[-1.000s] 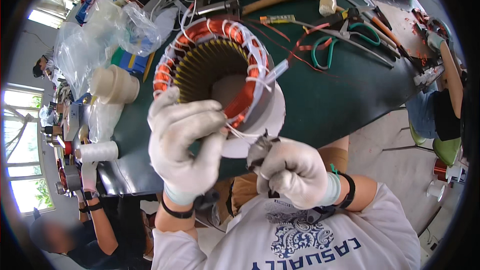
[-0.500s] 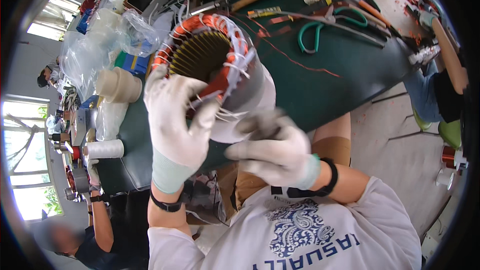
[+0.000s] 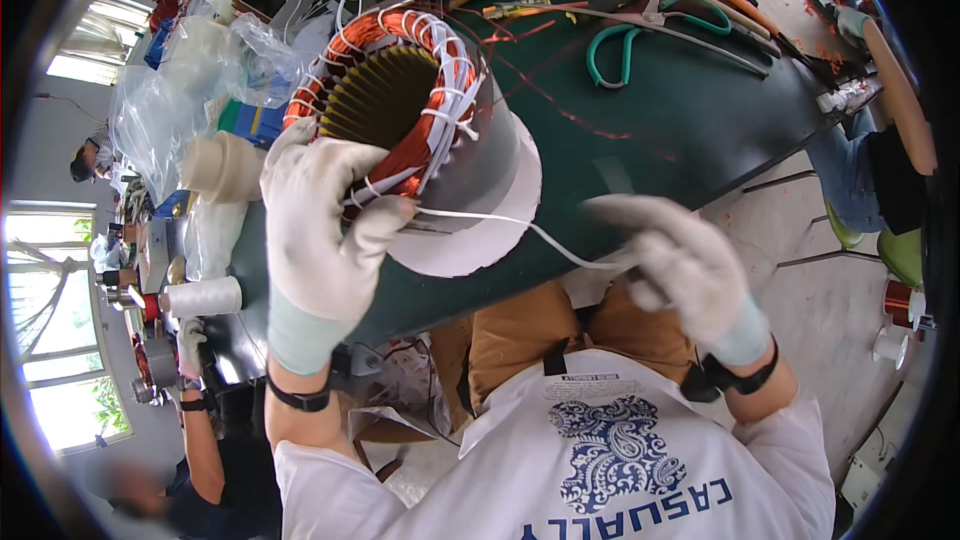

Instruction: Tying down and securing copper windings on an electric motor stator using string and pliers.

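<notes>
Gloved left hand [image 3: 325, 230] gripping stator [image 3: 420, 130]

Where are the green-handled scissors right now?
In the head view the green-handled scissors lie on the dark green table, upper right, beyond the stator, beside other hand tools.

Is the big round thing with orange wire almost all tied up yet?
Partly. White cord already loops over the far and right side of the copper-wound motor stator. The gloved left hand steadies its near edge, while the gloved right hand pulls a white lacing cord taut. The left side of the copper shows fewer ties.
</notes>
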The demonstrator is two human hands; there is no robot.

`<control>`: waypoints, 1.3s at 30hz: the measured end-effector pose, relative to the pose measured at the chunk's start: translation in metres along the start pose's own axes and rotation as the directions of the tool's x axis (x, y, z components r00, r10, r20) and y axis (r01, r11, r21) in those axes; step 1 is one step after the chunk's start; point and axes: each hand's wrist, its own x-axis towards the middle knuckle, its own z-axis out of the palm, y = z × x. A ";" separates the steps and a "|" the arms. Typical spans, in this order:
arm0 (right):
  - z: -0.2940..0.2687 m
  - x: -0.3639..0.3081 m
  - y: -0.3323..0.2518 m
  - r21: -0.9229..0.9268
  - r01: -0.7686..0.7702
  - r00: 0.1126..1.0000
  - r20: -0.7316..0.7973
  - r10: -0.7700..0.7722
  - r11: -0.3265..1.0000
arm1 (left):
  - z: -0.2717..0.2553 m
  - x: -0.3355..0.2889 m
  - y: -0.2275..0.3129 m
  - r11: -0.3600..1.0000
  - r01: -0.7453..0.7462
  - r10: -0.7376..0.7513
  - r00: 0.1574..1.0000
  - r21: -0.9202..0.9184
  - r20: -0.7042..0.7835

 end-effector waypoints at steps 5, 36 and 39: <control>0.036 0.042 -0.019 0.296 -0.251 0.924 0.357 0.137 0.922 | -0.013 0.014 0.012 0.733 0.447 -0.451 0.884 -0.512 0.127; 0.033 0.076 -0.020 -0.403 0.320 0.945 0.203 -0.257 0.857 | -0.038 0.068 -0.026 0.947 -0.260 0.173 0.908 0.190 0.380; 0.013 0.067 -0.022 -0.125 0.008 0.931 0.363 0.038 0.992 | -0.084 0.051 -0.018 0.940 -0.138 0.170 0.982 0.313 -0.077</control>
